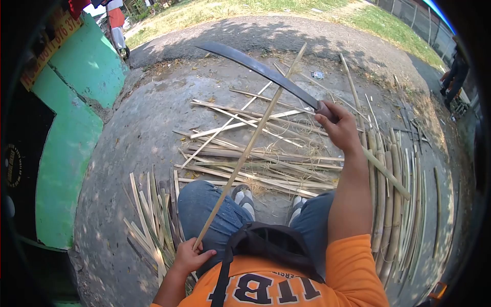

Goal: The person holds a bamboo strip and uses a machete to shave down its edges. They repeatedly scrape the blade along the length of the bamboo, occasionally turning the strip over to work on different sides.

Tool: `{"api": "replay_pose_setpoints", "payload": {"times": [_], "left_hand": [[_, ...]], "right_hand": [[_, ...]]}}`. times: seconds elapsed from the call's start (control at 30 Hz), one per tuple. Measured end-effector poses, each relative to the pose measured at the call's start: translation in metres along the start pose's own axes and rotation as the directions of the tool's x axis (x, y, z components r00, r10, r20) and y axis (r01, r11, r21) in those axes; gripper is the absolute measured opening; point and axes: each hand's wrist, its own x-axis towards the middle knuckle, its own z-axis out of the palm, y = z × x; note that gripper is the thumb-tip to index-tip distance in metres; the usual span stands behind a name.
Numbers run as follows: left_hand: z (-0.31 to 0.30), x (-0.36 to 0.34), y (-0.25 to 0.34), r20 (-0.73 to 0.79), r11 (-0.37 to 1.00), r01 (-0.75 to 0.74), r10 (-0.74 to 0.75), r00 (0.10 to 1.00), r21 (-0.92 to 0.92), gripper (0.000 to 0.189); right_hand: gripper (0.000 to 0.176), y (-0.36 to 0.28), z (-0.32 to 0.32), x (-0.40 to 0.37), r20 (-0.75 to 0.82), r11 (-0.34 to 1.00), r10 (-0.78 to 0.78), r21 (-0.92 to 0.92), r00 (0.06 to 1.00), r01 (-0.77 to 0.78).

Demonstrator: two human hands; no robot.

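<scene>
My left hand (190, 257) grips the near end of a long thin bamboo strip (248, 148), which slants up and away over my left knee. Raised in front of me, my right hand (339, 128) is closed on the handle of a long curved machete (258, 68). Its dark blade points up and to the left and crosses the upper part of the strip. I sit on the ground in jeans, grey shoes and an orange shirt.
Split bamboo strips (266, 163) lie scattered on the concrete ahead of my feet. A bundle of strips (151, 215) lies at my left, thicker bamboo slats (399, 204) at my right. A green wall (71, 128) stands on the left. A person (455, 71) stands at far right.
</scene>
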Motion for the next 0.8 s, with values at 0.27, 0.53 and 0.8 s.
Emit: {"api": "replay_pose_setpoints", "payload": {"times": [0.27, 0.53, 0.8], "left_hand": [[-0.001, 0.0, 0.004, -0.005, 0.999, -0.009, 0.009, 1.0, -0.043, 0.05], [0.001, -0.001, 0.002, -0.022, 1.0, -0.021, 0.022, 1.0, 0.016, 0.051], [0.001, 0.001, 0.005, -0.022, 0.995, -0.065, 0.067, 0.998, 0.071, 0.052]], "right_hand": [[0.052, 0.006, 0.001, -0.002, -0.046, 0.995, 0.037, 0.097, 0.998, -0.033], [0.053, -0.003, -0.002, 0.0, 0.014, 1.0, 0.016, -0.008, 1.0, -0.016], [0.051, -0.003, -0.009, -0.005, -0.09, 0.999, 0.028, -0.025, 0.996, -0.031]]}}
